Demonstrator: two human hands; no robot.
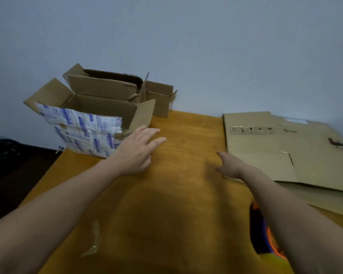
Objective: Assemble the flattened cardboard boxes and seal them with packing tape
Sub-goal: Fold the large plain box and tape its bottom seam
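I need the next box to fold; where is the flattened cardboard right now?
The flattened cardboard lies on the right side of the table in the head view, by the wall, its near-left corner beside the right hand.

The flattened brown cardboard sheet (285,147) runs off the right edge, its small printed symbols too smeared to read. Blue lettering on the white-wrapped open cardboard box (83,129), upper left, is pure blur. My right hand (229,167) is blurry too, can't tell how its fingers sit. That orange-and-blue thing (270,242), lower right, is mostly hidden behind the forearm. The dark lump (0,149) at the left edge: no clue.
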